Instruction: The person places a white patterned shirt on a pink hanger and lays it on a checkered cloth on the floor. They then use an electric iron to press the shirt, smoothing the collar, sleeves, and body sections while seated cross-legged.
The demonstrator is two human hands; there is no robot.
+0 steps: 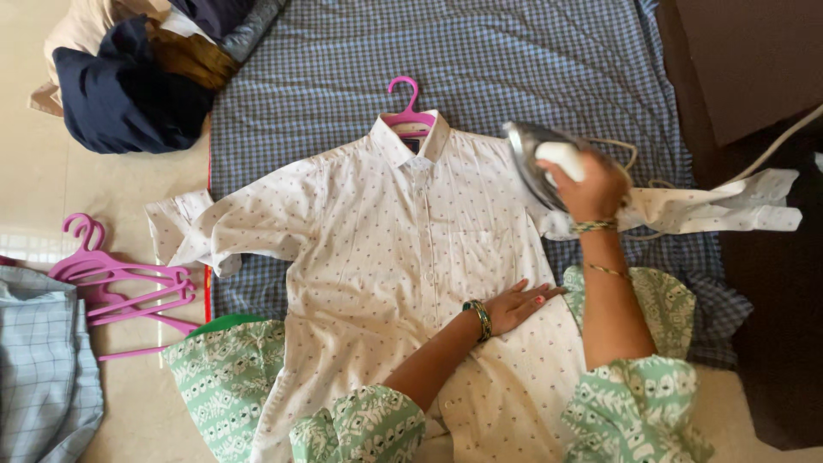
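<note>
Fingers of right hand [591,184] clasp iron [536,159] above shirt [403,257] edge; left hand [519,304] lies flat.

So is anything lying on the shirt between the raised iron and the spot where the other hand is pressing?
Nothing visible does. The right hand holds the iron tilted above the white shirt; only bare cloth lies between it and the flat left hand.

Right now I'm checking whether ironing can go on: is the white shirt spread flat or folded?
Spread flat: the white shirt lies front up on the checked cloth, sleeves out, left hand pressing it.
</note>
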